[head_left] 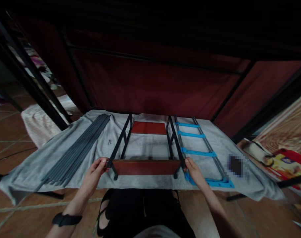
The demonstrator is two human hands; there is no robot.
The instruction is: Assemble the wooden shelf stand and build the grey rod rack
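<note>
In front of me on a grey cloth [143, 148] lies a black-framed rack with two reddish-brown boards. Its near board [147, 167] stands on edge towards me, while the far board [149, 127] spans the other end. My left hand [99, 165] is closed at the near left corner, its fingers pinching the black side bar [120, 138]. At the opposite corner, my right hand [192, 168] grips the other black side bar [175, 138], with some fingers hidden behind it.
Several grey rods [81, 148] lie bundled at left, beside a small dark piece [109, 142]. On the right is a grey tube frame with blue crosspieces [198, 152], near a pixelated dark object [236, 165]. A dark red curtain [150, 86] hangs behind.
</note>
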